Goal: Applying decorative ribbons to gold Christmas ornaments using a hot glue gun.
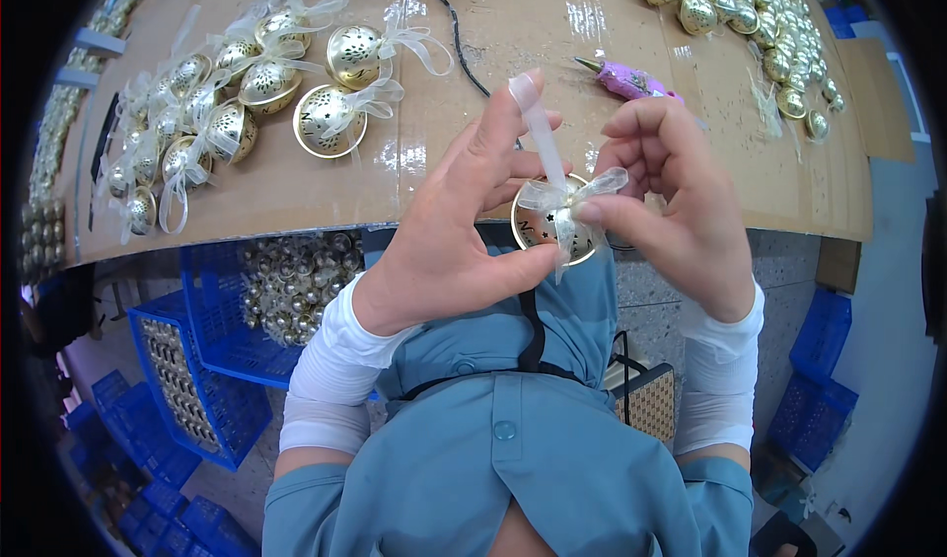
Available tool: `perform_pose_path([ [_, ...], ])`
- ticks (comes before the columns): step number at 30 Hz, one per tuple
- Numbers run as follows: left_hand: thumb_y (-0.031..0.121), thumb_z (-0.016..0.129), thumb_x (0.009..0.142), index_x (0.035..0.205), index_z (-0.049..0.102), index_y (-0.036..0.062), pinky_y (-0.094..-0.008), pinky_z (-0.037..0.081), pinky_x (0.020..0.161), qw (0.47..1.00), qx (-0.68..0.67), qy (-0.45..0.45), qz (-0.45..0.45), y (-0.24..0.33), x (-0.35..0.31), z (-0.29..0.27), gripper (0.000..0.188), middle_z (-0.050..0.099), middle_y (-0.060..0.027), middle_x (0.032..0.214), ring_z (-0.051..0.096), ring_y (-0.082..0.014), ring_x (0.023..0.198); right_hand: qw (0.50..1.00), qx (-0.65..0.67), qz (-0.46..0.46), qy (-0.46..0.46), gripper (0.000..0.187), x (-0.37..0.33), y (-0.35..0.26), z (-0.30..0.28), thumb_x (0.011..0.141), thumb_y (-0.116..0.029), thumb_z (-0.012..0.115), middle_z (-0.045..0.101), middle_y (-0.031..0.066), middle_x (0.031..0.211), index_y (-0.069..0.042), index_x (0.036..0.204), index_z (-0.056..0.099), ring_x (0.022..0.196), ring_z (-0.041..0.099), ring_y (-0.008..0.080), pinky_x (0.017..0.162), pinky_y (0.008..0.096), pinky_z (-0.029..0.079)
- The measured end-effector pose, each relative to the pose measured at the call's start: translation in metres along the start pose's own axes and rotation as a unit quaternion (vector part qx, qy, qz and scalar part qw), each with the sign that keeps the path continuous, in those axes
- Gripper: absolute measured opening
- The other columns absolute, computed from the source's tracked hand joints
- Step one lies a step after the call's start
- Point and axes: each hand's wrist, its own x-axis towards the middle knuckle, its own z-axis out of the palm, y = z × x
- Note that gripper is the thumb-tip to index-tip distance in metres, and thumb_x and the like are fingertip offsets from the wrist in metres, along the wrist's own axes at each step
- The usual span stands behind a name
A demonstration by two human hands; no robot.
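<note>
Between my hands, over the near edge of the table, is a gold bell ornament (538, 229) with cut-out shapes and a sheer white ribbon bow (562, 200) on it. My left hand (459, 207) grips the bell at its lower rim with the thumb, and a ribbon loop (539, 128) runs taut up to its raised index finger. My right hand (671, 192) presses its thumb on the right side of the bow, fingers curled. Beyond that hand lies a purple glue gun (631, 81), its nozzle toward the left.
Bow-tied gold bells (232, 128) are grouped at the left of the cardboard-covered table (513, 49). Bells without visible bows (735, 9) pile up at the far right. A dark cord (456, 34) crosses the middle. Blue crates (197, 384), some filled with bells, stand below at the left.
</note>
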Motion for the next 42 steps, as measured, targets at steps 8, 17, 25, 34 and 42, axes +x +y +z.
perform_pose_path([
  [8, -0.006, 0.065, 0.065, 0.143, 0.003, 0.0086, -0.0282, 0.051, 0.075, 1.000, 0.010, 0.007, 0.000, 0.005, -0.001, -0.001, 0.101, 0.036, -0.0166, 0.130, 0.051, -0.0234, 0.110, 0.994, 0.095, -0.061, -0.004, 0.056, 0.001, 0.010, 0.001, 0.067, -0.002, 0.070, 0.052, 0.0072, 0.100, 0.000, 0.115, 0.042, 0.095, 0.050, 0.0135, 0.083, 0.0255, 0.041],
  [17, -0.007, 0.063, 0.066, 0.143, 0.002, 0.0080, -0.0284, 0.049, 0.078, 0.999, 0.035, 0.015, 0.010, 0.005, -0.005, 0.002, 0.099, 0.035, -0.0159, 0.131, 0.050, -0.0223, 0.111, 0.985, 0.168, -0.030, -0.019, 0.053, 0.002, 0.006, 0.014, 0.068, 0.001, 0.066, 0.052, 0.0079, 0.100, 0.002, 0.115, 0.041, 0.097, 0.050, 0.0151, 0.088, 0.0282, 0.040],
  [25, -0.009, 0.063, 0.065, 0.143, 0.003, 0.0077, -0.0321, 0.046, 0.088, 0.994, 0.087, 0.008, 0.062, 0.001, -0.006, 0.002, 0.100, 0.035, -0.0164, 0.131, 0.050, -0.0244, 0.113, 0.995, 0.084, -0.050, -0.009, 0.053, 0.002, 0.007, 0.017, 0.068, 0.002, 0.064, 0.051, 0.0074, 0.100, 0.001, 0.115, 0.040, 0.096, 0.050, 0.0149, 0.087, 0.0278, 0.040],
  [34, -0.005, 0.067, 0.064, 0.142, 0.007, 0.0060, -0.0346, 0.046, 0.089, 0.994, 0.086, 0.034, 0.053, 0.004, -0.006, -0.002, 0.098, 0.035, -0.0182, 0.132, 0.051, -0.0256, 0.111, 0.990, 0.124, -0.057, -0.034, 0.053, 0.008, 0.003, 0.009, 0.070, 0.000, 0.063, 0.052, 0.0081, 0.103, 0.001, 0.117, 0.040, 0.096, 0.051, 0.0156, 0.087, 0.0283, 0.041],
  [42, -0.003, 0.067, 0.063, 0.142, 0.007, 0.0064, -0.0358, 0.049, 0.085, 0.968, 0.046, 0.247, 0.010, 0.056, -0.065, -0.072, 0.100, 0.034, -0.0182, 0.131, 0.052, -0.0264, 0.110, 0.968, -0.120, -0.039, 0.216, 0.043, 0.083, 0.073, -0.104, 0.074, -0.009, 0.068, 0.057, 0.0069, 0.092, -0.002, 0.113, 0.052, 0.082, 0.056, 0.0143, 0.074, 0.0251, 0.047],
])
